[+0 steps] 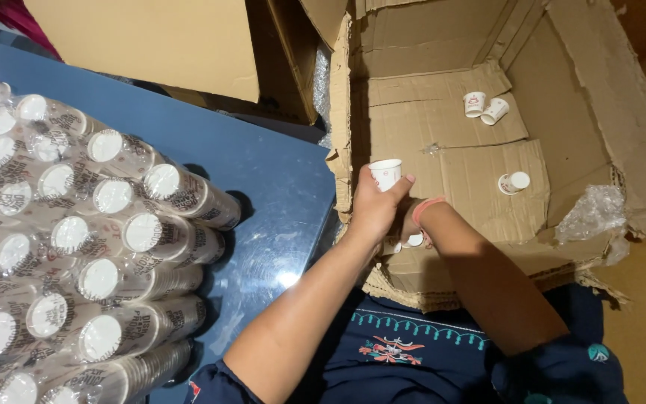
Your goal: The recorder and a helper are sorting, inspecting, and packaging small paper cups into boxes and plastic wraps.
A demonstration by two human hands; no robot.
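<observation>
My left hand (374, 206) is raised at the near edge of a large open cardboard box (443, 161) and grips a small white paper cup (386, 173). My right hand (410, 228) is mostly hidden behind the left one, low inside the box; a pink band circles its wrist. White cups (413, 240) show right at its fingers, but whether it holds them is hidden. Two loose cups (484, 108) lie at the far side of the box floor. One more cup (514, 182) lies on its side to the right.
Several plastic-wrapped sleeves of stacked paper cups (76, 247) are piled on a blue table (263, 172) at the left. Crumpled clear plastic (594, 212) lies at the box's right edge. A cardboard flap (151, 37) stands behind the table.
</observation>
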